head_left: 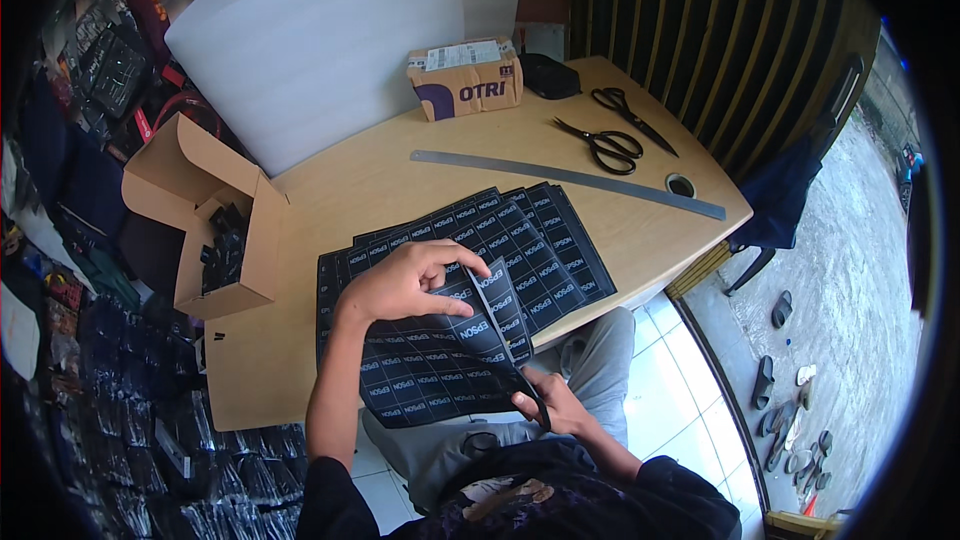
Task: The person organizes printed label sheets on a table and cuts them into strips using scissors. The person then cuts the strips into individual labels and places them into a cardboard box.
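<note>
A black sheet with a white grid and repeated light lettering (430, 380) hangs over the table's near edge and my lap, its right part curled upward. My left hand (405, 285) arches over its upper part, thumb and index finger apart, fingertips at the sheet by a long pale slit or edge. At the sheet's lower right corner, my right hand (555, 405) is closed around the black handle of scissors (543, 412); their blades are mostly hidden by the sheet. Beneath lies a stack of similar black sheets (560, 240), slightly fanned out.
On the wooden table (330, 175) lie a steel ruler (570, 183), two more scissors (610, 148) (635, 120) and a tape roll (680, 186). A taped carton (465, 80) stands behind. An open cardboard box (225, 230) with black pieces sits left. Packed plastic bags (90, 390) fill the left side.
</note>
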`<action>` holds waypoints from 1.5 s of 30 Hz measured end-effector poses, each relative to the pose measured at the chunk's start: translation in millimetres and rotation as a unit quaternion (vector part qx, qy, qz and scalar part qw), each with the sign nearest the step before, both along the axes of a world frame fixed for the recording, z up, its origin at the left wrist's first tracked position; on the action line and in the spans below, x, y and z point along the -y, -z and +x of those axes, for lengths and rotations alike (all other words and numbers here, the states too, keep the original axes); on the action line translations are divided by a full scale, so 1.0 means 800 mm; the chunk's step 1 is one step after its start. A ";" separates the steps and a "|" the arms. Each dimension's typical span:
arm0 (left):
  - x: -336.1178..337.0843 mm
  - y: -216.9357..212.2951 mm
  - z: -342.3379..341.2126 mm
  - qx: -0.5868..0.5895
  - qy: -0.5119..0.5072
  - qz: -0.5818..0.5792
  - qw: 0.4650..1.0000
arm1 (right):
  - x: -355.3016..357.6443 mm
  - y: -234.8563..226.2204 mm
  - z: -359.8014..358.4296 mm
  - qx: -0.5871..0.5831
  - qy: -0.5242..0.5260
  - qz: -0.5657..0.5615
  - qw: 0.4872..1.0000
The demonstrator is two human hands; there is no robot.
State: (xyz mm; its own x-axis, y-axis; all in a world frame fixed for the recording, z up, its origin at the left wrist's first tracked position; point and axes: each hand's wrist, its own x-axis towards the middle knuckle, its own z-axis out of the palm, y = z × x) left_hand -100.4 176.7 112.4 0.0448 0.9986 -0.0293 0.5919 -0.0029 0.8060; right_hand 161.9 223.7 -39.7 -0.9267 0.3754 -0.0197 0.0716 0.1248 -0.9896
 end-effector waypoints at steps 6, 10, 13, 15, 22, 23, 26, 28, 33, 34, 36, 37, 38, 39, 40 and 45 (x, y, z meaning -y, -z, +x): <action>-0.015 -0.017 -0.012 -0.022 0.061 -0.065 0.996 | 0.001 0.008 0.004 0.004 -0.007 0.012 1.000; -0.017 -0.018 -0.013 -0.007 0.082 -0.060 0.995 | 0.006 0.002 0.001 -0.008 0.001 -0.008 1.000; -0.019 -0.015 -0.013 -0.004 0.080 -0.046 0.996 | 0.006 0.003 0.002 0.000 -0.006 0.003 1.000; -0.020 -0.015 -0.013 -0.007 0.078 -0.052 0.996 | 0.008 -0.004 0.002 -0.002 -0.002 -0.001 1.000; -0.021 -0.017 -0.016 -0.011 0.087 -0.057 0.995 | 0.015 0.000 -0.003 0.000 0.004 -0.035 0.999; -0.023 -0.016 -0.017 -0.012 0.087 -0.056 0.995 | 0.015 0.001 -0.003 -0.002 0.007 -0.033 0.999; -0.023 -0.013 -0.017 -0.008 0.081 -0.074 0.994 | 0.018 0.004 -0.005 -0.004 0.013 -0.026 1.000; -0.022 -0.012 -0.018 -0.005 0.078 -0.084 0.993 | 0.020 0.004 -0.006 -0.003 0.015 -0.022 1.000; -0.023 -0.013 -0.018 -0.002 0.081 -0.091 0.993 | 0.024 0.010 -0.004 0.000 0.014 -0.048 0.999; -0.022 -0.013 -0.019 -0.003 0.081 -0.095 0.992 | 0.026 0.008 -0.003 -0.002 0.013 -0.047 0.999; -0.022 -0.013 -0.019 0.006 0.081 -0.097 0.992 | 0.027 0.005 -0.004 0.002 0.017 -0.071 0.997; -0.022 -0.013 -0.020 0.016 0.082 -0.099 0.992 | 0.026 0.005 -0.004 0.001 0.016 -0.071 0.997; -0.022 -0.012 -0.020 0.016 0.082 -0.099 0.992 | 0.026 0.005 -0.004 0.009 0.021 -0.077 0.997; -0.022 -0.011 -0.021 0.021 0.082 -0.103 0.991 | 0.026 0.005 -0.004 0.017 0.025 -0.083 0.996; -0.023 -0.010 -0.021 0.026 0.081 -0.108 0.990 | 0.025 0.006 -0.004 0.017 0.026 -0.083 0.996; -0.029 -0.010 -0.029 0.038 0.074 -0.105 0.991 | 0.018 0.013 0.000 0.024 0.019 -0.068 0.997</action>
State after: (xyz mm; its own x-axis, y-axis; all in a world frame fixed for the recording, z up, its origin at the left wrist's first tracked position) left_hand -123.3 199.8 120.3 0.2003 0.9533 -0.2261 0.5358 0.0867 0.8399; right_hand 162.1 209.4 -50.3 -0.9086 0.4007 -0.1175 0.1220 -0.0144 -0.9924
